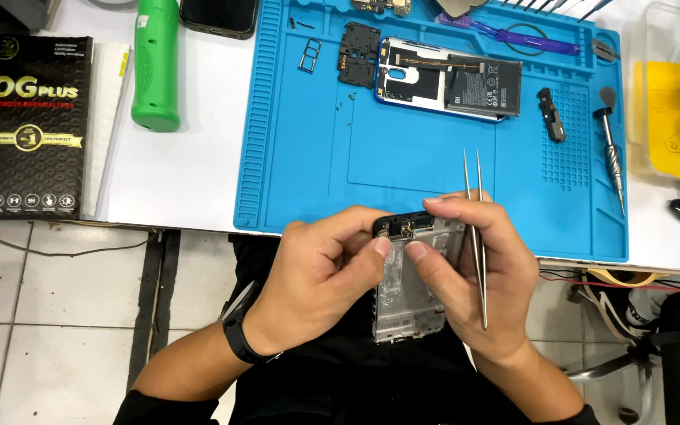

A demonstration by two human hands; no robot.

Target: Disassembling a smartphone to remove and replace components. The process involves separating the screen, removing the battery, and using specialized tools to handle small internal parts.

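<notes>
Just off the near edge of the blue mat (pixel 308 157), the left hand (pixel 320 271) is gripping a phone frame (pixel 411 303) upright, apparently to steady it, thumb pressing near its top. To the right, the right hand (pixel 478 271) is closing on the frame's other side, fingers curled, while pinching tweezers (pixel 475 236) whose tips are pointing away over the mat, seemingly parked clear of the work.

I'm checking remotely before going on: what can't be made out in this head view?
- Phone frame: middle hidden by left hand and right hand.
- Part under the thumbs: too small to identify.
- Tweezers: grip hidden in right hand.
- Box: cut off by right edge.
</notes>
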